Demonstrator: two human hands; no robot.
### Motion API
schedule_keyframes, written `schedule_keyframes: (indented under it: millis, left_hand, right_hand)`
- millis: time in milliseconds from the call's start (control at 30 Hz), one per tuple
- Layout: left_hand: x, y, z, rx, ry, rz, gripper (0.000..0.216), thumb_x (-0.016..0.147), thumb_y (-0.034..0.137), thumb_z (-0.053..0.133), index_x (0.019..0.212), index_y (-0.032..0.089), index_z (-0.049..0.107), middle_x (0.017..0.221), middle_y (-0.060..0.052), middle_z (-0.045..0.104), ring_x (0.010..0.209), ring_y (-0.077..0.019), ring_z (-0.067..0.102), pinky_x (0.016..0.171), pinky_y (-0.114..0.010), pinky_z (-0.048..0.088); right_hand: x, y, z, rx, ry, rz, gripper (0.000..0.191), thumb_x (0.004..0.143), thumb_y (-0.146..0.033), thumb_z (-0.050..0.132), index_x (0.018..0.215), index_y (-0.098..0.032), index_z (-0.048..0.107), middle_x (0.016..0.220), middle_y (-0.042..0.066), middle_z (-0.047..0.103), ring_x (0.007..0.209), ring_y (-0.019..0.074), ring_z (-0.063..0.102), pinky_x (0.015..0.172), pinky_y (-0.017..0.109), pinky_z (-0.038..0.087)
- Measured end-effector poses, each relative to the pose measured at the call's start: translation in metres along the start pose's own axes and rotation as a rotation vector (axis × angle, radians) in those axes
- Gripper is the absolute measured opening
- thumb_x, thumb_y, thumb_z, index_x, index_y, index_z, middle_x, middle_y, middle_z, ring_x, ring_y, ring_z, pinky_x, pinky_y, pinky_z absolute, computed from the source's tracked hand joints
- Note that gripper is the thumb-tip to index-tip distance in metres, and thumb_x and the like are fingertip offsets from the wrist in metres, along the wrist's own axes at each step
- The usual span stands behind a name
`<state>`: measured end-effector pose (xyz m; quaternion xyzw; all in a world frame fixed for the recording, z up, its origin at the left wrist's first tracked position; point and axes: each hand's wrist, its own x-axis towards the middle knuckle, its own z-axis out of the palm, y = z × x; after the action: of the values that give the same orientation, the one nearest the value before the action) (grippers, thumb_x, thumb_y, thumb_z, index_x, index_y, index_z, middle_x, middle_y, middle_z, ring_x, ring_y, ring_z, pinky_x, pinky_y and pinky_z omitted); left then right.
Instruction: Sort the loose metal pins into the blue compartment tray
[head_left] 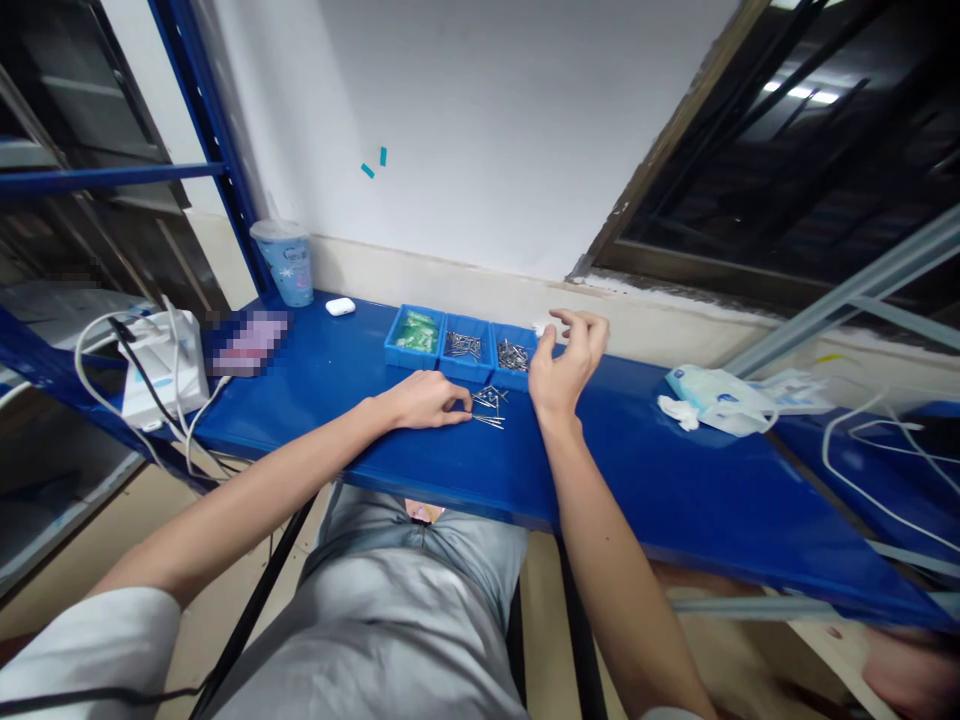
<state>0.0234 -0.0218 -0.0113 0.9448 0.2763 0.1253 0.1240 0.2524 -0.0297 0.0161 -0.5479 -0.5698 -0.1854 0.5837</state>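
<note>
My left hand (427, 400) rests on the blue table, thumb and forefinger pinched on the ends of a few thin metal rods (489, 421), perhaps screws or nails. Just beyond lies a small loose pile of similar metal pieces (491, 396). My right hand (570, 365) is raised beside the rightmost blue bin, fingers curved and apart, with nothing seen in it. That right bin (512, 380) holds many small metal pieces, partly hidden by the hand. The middle bin (469, 372) contains metal pieces too, and the left bin (409, 361) has green-and-clear packets.
Along the table's left stand a lidded blue cup (289, 265), a white case (340, 307), a blurred phone-like item (251, 343) and a white power strip (161, 370) with cables. A tissue pack (716, 395) lies right. Wall and window rise behind the blue table (637, 450).
</note>
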Motion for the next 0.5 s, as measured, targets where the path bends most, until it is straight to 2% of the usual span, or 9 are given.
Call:
schedule_keyframes:
  millis: [67, 133, 233, 300, 333, 400, 500]
  left_hand:
    - [0.0, -0.001, -0.001, 0.008, -0.01, -0.015, 0.021, 0.1, 0.037, 0.064, 0.109, 0.027, 0.079, 0.074, 0.001, 0.073, 0.068, -0.0174, 0.066, 0.062, -0.027, 0.033]
    - [0.0, -0.003, -0.001, 0.011, -0.01, -0.042, 0.019, 0.099, 0.035, 0.064, 0.107, 0.026, 0.078, 0.076, 0.0, 0.074, 0.071, -0.0187, 0.068, 0.064, -0.027, 0.034]
    - [-0.001, -0.007, -0.002, 0.025, 0.015, -0.094, 0.021, 0.102, 0.036, 0.061, 0.106, 0.024, 0.077, 0.075, -0.002, 0.073, 0.073, -0.0205, 0.068, 0.066, -0.027, 0.036]
    - [-0.001, -0.01, -0.002, 0.027, 0.075, -0.12, 0.026, 0.105, 0.039, 0.056, 0.107, 0.022, 0.075, 0.074, -0.003, 0.071, 0.071, -0.0205, 0.067, 0.065, -0.028, 0.036]
    - [-0.002, -0.012, -0.003, 0.02, 0.117, -0.13, 0.029, 0.106, 0.04, 0.053, 0.108, 0.02, 0.074, 0.074, -0.003, 0.07, 0.069, -0.0202, 0.065, 0.065, -0.028, 0.036]
    - [-0.003, -0.016, -0.004, -0.017, 0.197, -0.148, 0.032, 0.108, 0.042, 0.049, 0.111, 0.018, 0.07, 0.074, -0.003, 0.069, 0.066, -0.019, 0.062, 0.064, -0.028, 0.036]
    - [-0.004, -0.019, -0.005, -0.089, 0.282, -0.176, 0.03, 0.109, 0.041, 0.049, 0.114, 0.018, 0.068, 0.07, 0.0, 0.066, 0.061, -0.0175, 0.057, 0.063, -0.028, 0.034]
  right_hand:
    - [0.0, -0.004, -0.002, 0.046, -0.013, -0.022, 0.024, 0.099, -0.022, 0.048, 0.11, -0.02, 0.069, 0.11, 0.014, 0.06, 0.109, 0.0278, 0.062, 0.099, 0.046, 0.05]
    - [-0.001, -0.008, -0.004, 0.115, -0.126, -0.059, 0.024, 0.102, -0.024, 0.046, 0.106, -0.02, 0.069, 0.102, 0.011, 0.063, 0.092, 0.0235, 0.063, 0.088, 0.04, 0.051]
    - [-0.006, -0.013, -0.002, 0.211, -0.5, -0.161, 0.022, 0.101, -0.024, 0.049, 0.101, -0.021, 0.071, 0.087, 0.005, 0.067, 0.071, 0.0184, 0.058, 0.075, 0.033, 0.048]
    - [-0.011, -0.016, 0.002, 0.219, -0.737, -0.24, 0.019, 0.098, -0.022, 0.053, 0.099, -0.022, 0.072, 0.084, 0.004, 0.068, 0.07, 0.0176, 0.057, 0.072, 0.032, 0.045]
    - [-0.014, -0.017, 0.004, 0.201, -0.803, -0.272, 0.017, 0.097, -0.023, 0.055, 0.099, -0.022, 0.072, 0.085, 0.004, 0.069, 0.073, 0.018, 0.058, 0.073, 0.032, 0.043]
    - [-0.019, -0.018, 0.008, 0.182, -0.859, -0.293, 0.015, 0.097, -0.024, 0.057, 0.099, -0.021, 0.072, 0.088, 0.004, 0.068, 0.075, 0.0182, 0.059, 0.072, 0.031, 0.041]
    - [-0.02, -0.018, 0.009, 0.182, -0.855, -0.276, 0.014, 0.097, -0.024, 0.057, 0.097, -0.021, 0.071, 0.087, 0.003, 0.066, 0.074, 0.0173, 0.057, 0.072, 0.03, 0.039]
